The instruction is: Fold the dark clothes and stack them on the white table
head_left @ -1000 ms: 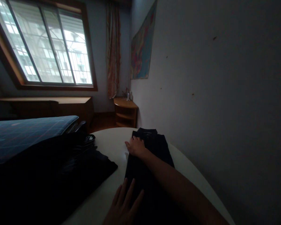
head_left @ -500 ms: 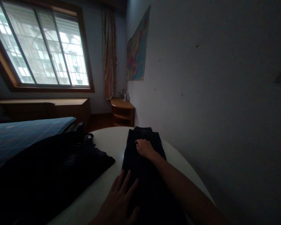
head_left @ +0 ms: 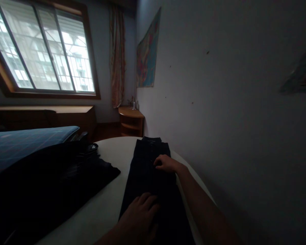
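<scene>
A dark collared shirt (head_left: 145, 177), folded long and narrow, lies on a pale round table (head_left: 102, 207) with its collar at the far end. Small buttons run down its front. My right hand (head_left: 167, 163) rests on its right side below the collar, fingers curled with thumb and forefinger close together on the cloth. Lower down, my left hand (head_left: 140, 214) is over the near part of the shirt, its fingers bent together against the dark fabric. Their tips are hard to see in the shadow.
A heap of dark clothing (head_left: 66, 183) covers the table's left side. Behind it is a blue checked mattress (head_left: 33, 143). A white wall (head_left: 219, 136) stands close on the right. A wooden corner shelf (head_left: 131, 114) and a window (head_left: 51, 51) are farther back.
My right hand has shifted toward me and to the shirt's right side. The left hand has drawn its spread fingers in and moved rightward over the shirt. The view has turned slightly right.
</scene>
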A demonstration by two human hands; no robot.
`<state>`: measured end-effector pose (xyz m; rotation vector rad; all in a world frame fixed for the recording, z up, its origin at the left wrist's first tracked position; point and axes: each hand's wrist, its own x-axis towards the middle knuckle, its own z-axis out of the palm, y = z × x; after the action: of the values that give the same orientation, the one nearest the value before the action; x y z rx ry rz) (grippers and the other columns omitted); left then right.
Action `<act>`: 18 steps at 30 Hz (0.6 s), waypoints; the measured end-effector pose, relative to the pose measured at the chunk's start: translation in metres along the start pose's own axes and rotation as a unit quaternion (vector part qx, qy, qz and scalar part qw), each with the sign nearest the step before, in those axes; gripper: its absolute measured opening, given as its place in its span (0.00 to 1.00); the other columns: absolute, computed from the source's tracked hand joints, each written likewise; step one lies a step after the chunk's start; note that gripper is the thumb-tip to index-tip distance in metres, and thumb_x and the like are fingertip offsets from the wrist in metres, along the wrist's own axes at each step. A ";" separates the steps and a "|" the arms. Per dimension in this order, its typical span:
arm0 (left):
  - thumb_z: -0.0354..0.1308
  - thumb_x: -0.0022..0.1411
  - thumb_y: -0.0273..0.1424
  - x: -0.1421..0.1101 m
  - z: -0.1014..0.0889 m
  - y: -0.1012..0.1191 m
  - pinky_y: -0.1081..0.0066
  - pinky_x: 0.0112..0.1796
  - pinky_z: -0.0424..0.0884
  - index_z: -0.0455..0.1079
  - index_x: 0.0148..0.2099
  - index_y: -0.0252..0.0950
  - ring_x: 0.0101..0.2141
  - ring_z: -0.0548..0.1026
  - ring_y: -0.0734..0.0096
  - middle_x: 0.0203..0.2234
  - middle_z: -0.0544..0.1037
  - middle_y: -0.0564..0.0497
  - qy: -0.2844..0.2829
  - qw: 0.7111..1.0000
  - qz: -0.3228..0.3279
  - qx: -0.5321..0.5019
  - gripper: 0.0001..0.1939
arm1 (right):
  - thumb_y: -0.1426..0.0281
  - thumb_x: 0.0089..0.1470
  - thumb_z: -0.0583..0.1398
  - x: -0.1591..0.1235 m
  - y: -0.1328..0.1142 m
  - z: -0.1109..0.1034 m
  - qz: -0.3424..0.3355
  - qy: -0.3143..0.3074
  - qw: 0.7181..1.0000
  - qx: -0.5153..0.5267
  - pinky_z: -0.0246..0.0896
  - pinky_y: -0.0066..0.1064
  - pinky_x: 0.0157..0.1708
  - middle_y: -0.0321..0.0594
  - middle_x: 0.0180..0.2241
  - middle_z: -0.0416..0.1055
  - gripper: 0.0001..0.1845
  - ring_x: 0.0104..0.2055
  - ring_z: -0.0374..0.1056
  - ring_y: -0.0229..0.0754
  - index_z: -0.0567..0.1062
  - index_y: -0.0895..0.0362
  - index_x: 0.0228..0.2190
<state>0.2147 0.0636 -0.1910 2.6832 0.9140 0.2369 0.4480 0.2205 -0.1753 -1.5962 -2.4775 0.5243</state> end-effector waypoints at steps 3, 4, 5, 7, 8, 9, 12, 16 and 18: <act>0.56 0.63 0.31 -0.001 -0.001 -0.005 0.54 0.52 0.69 0.69 0.51 0.40 0.53 0.69 0.56 0.53 0.73 0.48 0.033 0.999 -0.021 -0.001 0.14 | 0.72 0.51 0.64 -0.001 0.000 -0.003 -0.006 -0.004 1.000 0.003 0.63 0.34 0.49 0.44 0.43 0.77 0.12 0.47 0.72 0.46 0.80 0.57 0.40; 0.55 0.63 0.31 -0.003 -0.002 -0.008 0.54 0.51 0.69 0.69 0.49 0.39 0.50 0.70 0.57 0.50 0.73 0.49 0.035 0.999 -0.028 0.001 0.11 | 0.72 0.51 0.64 -0.002 0.000 -0.005 -0.010 -0.005 1.000 0.005 0.63 0.34 0.49 0.44 0.43 0.77 0.12 0.46 0.72 0.46 0.80 0.57 0.40; 0.55 0.64 0.30 -0.005 -0.004 -0.011 0.55 0.49 0.70 0.69 0.47 0.39 0.48 0.71 0.58 0.48 0.74 0.49 0.036 0.999 -0.033 0.005 0.09 | 0.73 0.51 0.63 -0.002 0.000 -0.007 -0.015 -0.004 1.000 0.009 0.63 0.34 0.48 0.43 0.43 0.77 0.12 0.46 0.71 0.45 0.79 0.56 0.40; 0.53 0.64 0.27 -0.008 -0.008 -0.014 0.56 0.48 0.71 0.68 0.44 0.38 0.47 0.71 0.59 0.46 0.74 0.49 0.038 0.999 -0.033 0.011 0.07 | 0.73 0.52 0.62 -0.002 0.000 -0.009 -0.027 0.003 0.999 0.023 0.64 0.33 0.48 0.42 0.44 0.77 0.13 0.46 0.71 0.43 0.78 0.56 0.41; 0.53 0.63 0.26 -0.010 -0.009 -0.015 0.57 0.49 0.70 0.68 0.44 0.38 0.47 0.71 0.60 0.46 0.74 0.49 0.038 0.999 -0.025 0.011 0.07 | 0.73 0.53 0.62 -0.002 -0.001 -0.009 -0.031 0.006 0.999 0.030 0.64 0.32 0.48 0.42 0.44 0.76 0.13 0.46 0.71 0.43 0.78 0.56 0.42; 0.53 0.62 0.24 -0.010 -0.010 -0.016 0.58 0.50 0.70 0.68 0.44 0.38 0.47 0.70 0.61 0.46 0.74 0.49 0.038 0.999 -0.010 0.009 0.08 | 0.72 0.53 0.61 -0.002 -0.002 -0.009 -0.033 0.008 0.999 0.036 0.64 0.32 0.48 0.43 0.44 0.76 0.13 0.46 0.71 0.43 0.78 0.57 0.42; 0.53 0.59 0.20 -0.010 -0.007 -0.015 0.61 0.55 0.66 0.67 0.45 0.39 0.53 0.67 0.62 0.51 0.73 0.51 0.039 0.998 0.050 -0.001 0.13 | 0.66 0.55 0.61 0.000 -0.006 -0.004 -0.019 -0.002 0.999 0.038 0.64 0.33 0.49 0.44 0.45 0.77 0.14 0.47 0.71 0.45 0.79 0.57 0.43; 0.53 0.55 0.19 -0.011 -0.002 -0.015 0.63 0.59 0.61 0.66 0.45 0.38 0.59 0.63 0.62 0.55 0.71 0.52 0.035 0.996 0.086 -0.001 0.16 | 0.71 0.51 0.62 0.002 -0.005 0.002 -0.008 -0.019 1.000 0.017 0.64 0.33 0.49 0.44 0.46 0.77 0.16 0.47 0.72 0.46 0.80 0.57 0.43; 0.53 0.55 0.18 -0.011 -0.002 -0.014 0.64 0.60 0.60 0.66 0.44 0.38 0.60 0.63 0.63 0.54 0.73 0.52 0.031 0.995 0.096 -0.007 0.15 | 0.74 0.50 0.61 0.002 -0.002 0.001 -0.011 -0.021 1.000 0.010 0.64 0.33 0.48 0.44 0.44 0.78 0.16 0.46 0.72 0.46 0.81 0.56 0.42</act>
<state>0.1977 0.0682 -0.1946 2.7659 0.6679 0.3683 0.4452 0.2209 -0.1753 -1.5644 -2.5082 0.5848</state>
